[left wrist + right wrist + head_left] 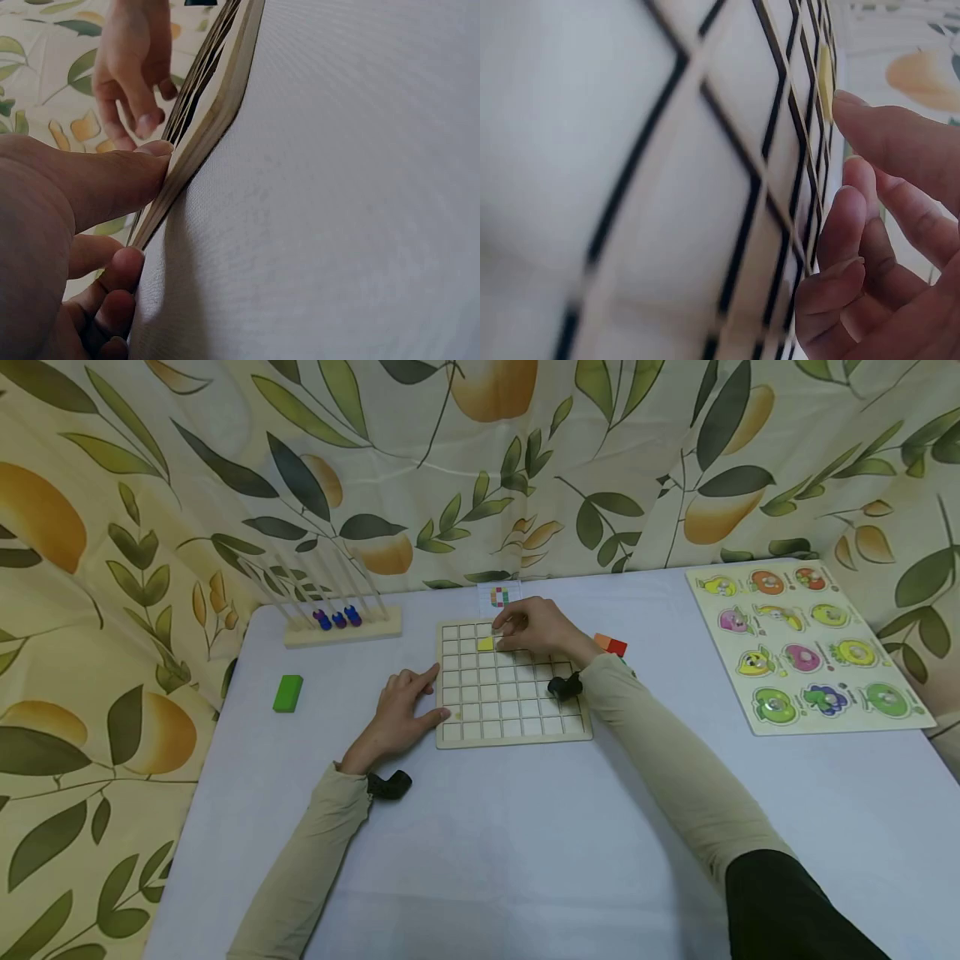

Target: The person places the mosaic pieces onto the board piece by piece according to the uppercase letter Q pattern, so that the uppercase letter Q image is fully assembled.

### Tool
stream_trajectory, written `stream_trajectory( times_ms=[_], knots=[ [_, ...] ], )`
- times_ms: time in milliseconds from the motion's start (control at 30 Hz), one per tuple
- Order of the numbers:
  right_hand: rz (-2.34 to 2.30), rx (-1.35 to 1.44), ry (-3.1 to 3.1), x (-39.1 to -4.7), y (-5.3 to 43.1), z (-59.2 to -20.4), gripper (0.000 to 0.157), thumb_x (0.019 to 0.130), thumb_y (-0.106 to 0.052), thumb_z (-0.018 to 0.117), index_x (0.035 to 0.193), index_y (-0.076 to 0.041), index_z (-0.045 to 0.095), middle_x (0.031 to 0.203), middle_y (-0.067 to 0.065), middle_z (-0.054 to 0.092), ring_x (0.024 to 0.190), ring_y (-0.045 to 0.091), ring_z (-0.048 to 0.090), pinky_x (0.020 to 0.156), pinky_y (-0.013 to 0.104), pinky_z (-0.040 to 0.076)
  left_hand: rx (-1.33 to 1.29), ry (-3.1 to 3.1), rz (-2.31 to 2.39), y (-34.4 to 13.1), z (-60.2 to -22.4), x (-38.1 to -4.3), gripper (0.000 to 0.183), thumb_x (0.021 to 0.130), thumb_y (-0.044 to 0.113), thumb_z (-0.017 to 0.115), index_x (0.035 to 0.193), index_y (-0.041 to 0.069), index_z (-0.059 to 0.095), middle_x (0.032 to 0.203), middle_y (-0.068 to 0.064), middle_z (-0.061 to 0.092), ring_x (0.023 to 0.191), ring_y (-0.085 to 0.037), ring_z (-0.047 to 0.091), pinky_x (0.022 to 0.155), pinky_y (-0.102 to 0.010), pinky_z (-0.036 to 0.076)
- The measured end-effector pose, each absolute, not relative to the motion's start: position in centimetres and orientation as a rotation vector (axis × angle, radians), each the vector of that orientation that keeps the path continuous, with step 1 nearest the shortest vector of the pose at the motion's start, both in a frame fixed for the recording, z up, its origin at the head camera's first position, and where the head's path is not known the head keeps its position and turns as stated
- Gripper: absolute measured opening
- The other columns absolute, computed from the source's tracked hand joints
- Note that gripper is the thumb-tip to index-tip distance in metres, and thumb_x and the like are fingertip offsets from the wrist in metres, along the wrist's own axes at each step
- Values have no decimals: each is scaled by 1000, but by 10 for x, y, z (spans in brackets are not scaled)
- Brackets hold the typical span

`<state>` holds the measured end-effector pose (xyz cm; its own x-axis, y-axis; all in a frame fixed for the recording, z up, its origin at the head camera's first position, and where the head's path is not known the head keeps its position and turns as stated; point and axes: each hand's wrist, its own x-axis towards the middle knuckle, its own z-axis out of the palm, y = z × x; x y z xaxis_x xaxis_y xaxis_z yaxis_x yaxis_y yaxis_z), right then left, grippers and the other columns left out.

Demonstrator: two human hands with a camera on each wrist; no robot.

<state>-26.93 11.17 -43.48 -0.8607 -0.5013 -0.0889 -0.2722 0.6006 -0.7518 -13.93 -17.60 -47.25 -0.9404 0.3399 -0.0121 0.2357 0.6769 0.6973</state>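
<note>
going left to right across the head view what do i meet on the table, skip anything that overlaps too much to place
Green block, left hand, grid board, red block, fruit puzzle.

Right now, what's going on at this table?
A person's left hand touches the left edge of a gridded board. The right hand is over the board's far part, beside a yellow tile lying in the grid; no piece shows in its fingers. A card with a coloured pattern is just beyond the board, and a green block sits off left.
</note>
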Motion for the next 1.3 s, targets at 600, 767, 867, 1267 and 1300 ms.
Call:
stream_trajectory(
  times_ms=[600, 767, 867, 1267, 1300],
  knots=[
    [-935, -276, 2651, -256, 240, -403, 35, 97, -27, 78, 126, -6, 75, 110, 14, 71, 96, 26, 60, 78, 34, 47, 456, 2756, 1057, -173, -472, -136, 79, 100, 28, 75, 165, 6, 37, 116, -12, 54, 99, -25, 37, 91, -39, 28],
    [-899, -192, 2584, -248, 265, -407, 39, 99, -27, 75, 131, -3, 71, 108, 13, 68, 103, 29, 53, 83, 38, 42, 441, 2751, 1074, -173, -471, -135, 79, 99, 28, 76, 165, 7, 37, 116, -12, 54, 100, -26, 37, 91, -39, 27],
    [-883, -181, 2567, -244, 271, -413, 40, 99, -27, 77, 129, -2, 71, 104, 11, 68, 101, 29, 51, 83, 39, 40, 441, 2751, 1083, -173, -470, -135, 79, 99, 27, 77, 165, 7, 37, 115, -11, 53, 99, -25, 36, 90, -38, 27],
    [-827, -227, 2606, -240, 268, -419, 26, 99, -21, 77, 114, 0, 74, 101, 14, 70, 99, 30, 54, 83, 38, 42, 431, 2741, 1085, -175, -471, -134, 80, 99, 29, 76, 165, 8, 36, 117, -12, 53, 102, -26, 36, 93, -41, 27],
    [-812, -231, 2612, -239, 267, -419, 25, 99, -21, 76, 113, 0, 73, 102, 14, 70, 98, 30, 54, 82, 38, 42, 436, 2739, 1086, -175, -471, -134, 80, 100, 29, 75, 165, 7, 36, 117, -11, 52, 102, -26, 36, 94, -41, 27]
  ],
)
